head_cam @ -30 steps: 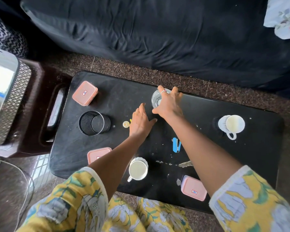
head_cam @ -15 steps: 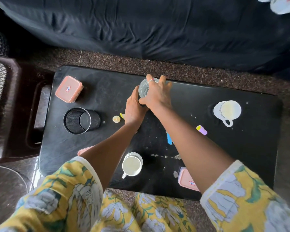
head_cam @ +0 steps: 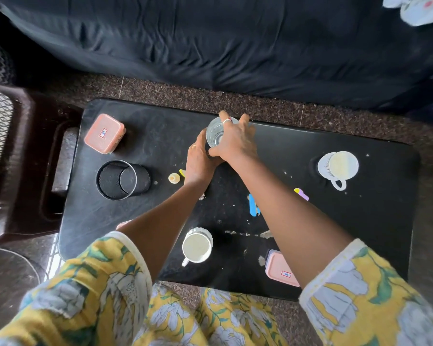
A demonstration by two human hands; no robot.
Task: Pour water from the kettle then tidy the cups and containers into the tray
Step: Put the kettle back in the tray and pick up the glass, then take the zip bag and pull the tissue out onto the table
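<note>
Glass (head_cam: 214, 133): one, clear, at the far middle edge of the black table (head_cam: 360, 221); both hands around it; right hand (head_cam: 235, 142) curled over the rim and far side, fingers wrapped, a ring on one finger; left hand (head_cam: 198, 162) cupped against the near-left side, fingers closed on the wall; whether the glass is lifted or standing cannot be told.

Cups, count two: white cup (head_cam: 196, 247) near the front edge between the forearms, handle toward the wearer; second white cup (head_cam: 339, 168) at the right, handle also toward the wearer.

Pink-lidded containers, count three seen: one (head_cam: 104, 137) far left, label with a number, unreadable; one (head_cam: 280, 268) front right, partly under the right forearm, label reads about "18"; one edge (head_cam: 123, 224) showing by the left forearm.

Black mesh holder (head_cam: 121, 179), one, left of the hands; small pale cap (head_cam: 174, 178) just beside the left wrist; blue strip (head_cam: 253, 208) and a purple-yellow bit (head_cam: 301, 194) beside the right forearm.
</note>
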